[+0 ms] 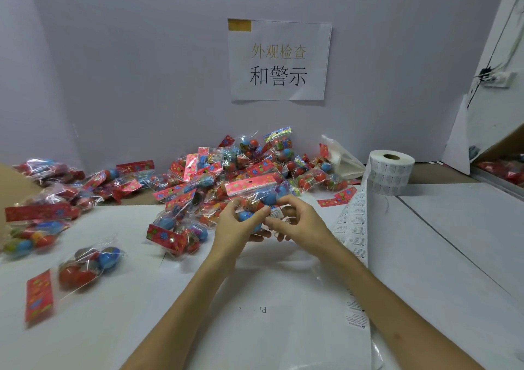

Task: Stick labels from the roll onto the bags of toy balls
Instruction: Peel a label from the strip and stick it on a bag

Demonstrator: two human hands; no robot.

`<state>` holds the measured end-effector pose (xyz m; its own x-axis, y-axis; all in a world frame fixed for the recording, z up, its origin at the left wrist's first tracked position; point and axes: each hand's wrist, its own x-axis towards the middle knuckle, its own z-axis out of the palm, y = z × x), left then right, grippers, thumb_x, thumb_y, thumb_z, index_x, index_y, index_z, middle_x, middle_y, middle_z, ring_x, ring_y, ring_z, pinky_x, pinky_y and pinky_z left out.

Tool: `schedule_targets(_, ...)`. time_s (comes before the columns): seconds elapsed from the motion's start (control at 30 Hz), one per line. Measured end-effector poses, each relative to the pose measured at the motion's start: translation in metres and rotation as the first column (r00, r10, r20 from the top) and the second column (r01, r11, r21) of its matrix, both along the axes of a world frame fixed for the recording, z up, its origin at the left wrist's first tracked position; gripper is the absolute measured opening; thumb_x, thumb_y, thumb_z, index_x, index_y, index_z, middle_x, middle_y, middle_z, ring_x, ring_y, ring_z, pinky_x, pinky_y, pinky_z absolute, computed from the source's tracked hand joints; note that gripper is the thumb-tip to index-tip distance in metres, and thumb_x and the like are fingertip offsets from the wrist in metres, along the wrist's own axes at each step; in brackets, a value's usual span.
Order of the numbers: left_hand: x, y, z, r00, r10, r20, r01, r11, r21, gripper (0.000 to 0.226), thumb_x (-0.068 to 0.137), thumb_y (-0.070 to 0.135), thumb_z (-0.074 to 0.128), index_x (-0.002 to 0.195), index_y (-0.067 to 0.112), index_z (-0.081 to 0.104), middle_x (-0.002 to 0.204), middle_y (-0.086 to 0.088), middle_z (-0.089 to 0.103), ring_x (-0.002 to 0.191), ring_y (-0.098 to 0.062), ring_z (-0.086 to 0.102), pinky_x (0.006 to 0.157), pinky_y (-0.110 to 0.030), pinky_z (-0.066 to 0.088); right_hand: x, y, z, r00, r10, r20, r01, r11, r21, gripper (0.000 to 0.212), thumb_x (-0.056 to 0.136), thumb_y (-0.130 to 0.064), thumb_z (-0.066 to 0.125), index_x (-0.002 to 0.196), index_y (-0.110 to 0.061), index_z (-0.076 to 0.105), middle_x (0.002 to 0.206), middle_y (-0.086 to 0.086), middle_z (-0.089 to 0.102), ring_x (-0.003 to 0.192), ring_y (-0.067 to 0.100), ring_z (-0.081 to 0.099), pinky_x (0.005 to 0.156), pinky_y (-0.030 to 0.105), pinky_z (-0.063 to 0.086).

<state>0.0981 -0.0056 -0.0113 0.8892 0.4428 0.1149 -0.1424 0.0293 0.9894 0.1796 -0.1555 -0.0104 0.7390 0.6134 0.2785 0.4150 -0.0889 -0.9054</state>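
A person is labelling a bag [246,216] left of the roll [390,171].
The left grip [235,225] is curling round the bag; the right grip [297,216] is pinching a small label [275,213] against it.

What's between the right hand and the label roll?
Head view: the unrolled label strip trailing from the label roll, beside the right hand, plus red header cards.

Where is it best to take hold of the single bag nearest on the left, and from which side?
I would pinch the bag by its flat red header card, coming from the near left. The card sticks out free on that side, whereas the balls bulge round under loose film.
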Motion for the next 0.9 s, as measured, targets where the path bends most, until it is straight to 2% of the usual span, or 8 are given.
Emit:
schedule_targets(0.2,0.0,0.003,-0.001,1.0,0.0,-0.019,-0.001,0.999,-0.052,0.044,0.087,0.03,0.08,0.122,0.018,0.056,0.085,-0.002,0.079,0.071,-0.025,0.077,0.059,-0.025,0.06,-0.001,-0.001,0.002,0.999,0.051,-0.005,-0.051,0.998,-0.031,0.039,0.087,-0.016,0.079,0.118,-0.03,0.059,0.089,-0.006,0.076,0.068,0.014,0.07,0.064,0.021,0.053)
schedule_targets(0.33,0.002,0.002,-0.001,1.0,0.011,-0.026,-0.012,0.999,-0.04,0.067,0.086,0.032,0.081,0.14,0.017,0.043,0.09,-0.009,0.078,0.071,-0.025,0.077,0.059,-0.026,0.06,-0.001,-0.003,0.006,0.999,0.029,-0.04,-0.03,1.0,-0.005,0.023,0.096,-0.033,0.068,0.117,-0.026,0.06,0.085,-0.001,0.077,0.066,0.017,0.07,0.062,0.026,0.052)
schedule_targets(0.43,0.003,0.002,-0.002,0.999,0.013,-0.038,-0.015,0.999,-0.035,0.072,0.086,0.034,0.08,0.146,0.014,0.045,0.094,-0.01,0.077,0.071,-0.025,0.077,0.059,-0.026,0.06,0.0,-0.002,0.008,0.999,0.008,-0.044,-0.008,1.0,-0.009,0.019,0.102,-0.032,0.059,0.115,-0.019,0.063,0.085,0.001,0.077,0.065,0.021,0.071,0.066,0.032,0.053)
schedule_targets(0.57,0.003,0.004,0.001,0.997,0.015,-0.076,-0.021,0.997,-0.076,0.079,0.087,0.037,0.078,0.152,0.016,0.037,0.105,-0.014,0.074,0.071,-0.024,0.077,0.06,-0.026,0.06,-0.001,-0.002,0.01,0.993,0.034,-0.117,-0.032,0.999,0.013,0.018,0.107,-0.027,0.048,0.113,-0.023,0.064,0.087,0.002,0.078,0.066,0.025,0.07,0.066,0.031,0.053)
schedule_targets(0.67,0.001,0.002,0.003,0.998,-0.013,-0.066,0.009,0.998,-0.055,0.053,0.086,0.032,0.079,0.129,0.02,0.05,0.103,-0.013,0.074,0.069,-0.024,0.077,0.059,-0.027,0.061,0.001,-0.003,0.013,0.988,-0.004,-0.153,0.008,1.0,0.02,0.024,0.107,-0.035,0.045,0.112,-0.023,0.065,0.093,0.003,0.075,0.071,0.017,0.069,0.063,0.027,0.051)
schedule_targets(0.77,-0.001,0.0,0.001,0.99,-0.121,-0.072,0.122,0.992,0.016,0.04,0.085,0.025,0.082,0.117,0.016,0.06,0.095,-0.01,0.077,0.069,-0.027,0.076,0.06,-0.032,0.062,0.005,-0.007,0.017,0.988,-0.04,-0.149,0.046,0.998,0.034,0.025,0.103,-0.041,0.051,0.112,-0.022,0.064,0.101,-0.002,0.069,0.082,0.009,0.065,0.066,0.024,0.053)
schedule_targets(0.83,-0.002,-0.002,-0.001,0.974,-0.199,-0.105,0.209,0.974,0.088,0.039,0.084,0.023,0.084,0.115,0.019,0.06,0.089,-0.003,0.078,0.071,-0.028,0.077,0.06,-0.03,0.062,0.009,-0.014,0.021,0.988,-0.026,-0.155,0.039,0.996,0.082,0.012,0.1,-0.038,0.058,0.093,-0.033,0.067,0.09,-0.006,0.068,0.078,0.007,0.062,0.063,0.022,0.05)
schedule_targets(0.9,-0.002,-0.003,-0.004,0.962,-0.24,-0.127,0.257,0.956,0.141,0.042,0.083,0.022,0.085,0.116,0.023,0.06,0.09,-0.001,0.078,0.074,-0.027,0.077,0.059,-0.027,0.06,0.015,-0.02,0.022,0.988,-0.037,-0.152,0.053,0.994,0.101,0.017,0.096,-0.028,0.067,0.08,-0.033,0.069,0.078,-0.005,0.068,0.07,0.009,0.06,0.057,0.021,0.048)
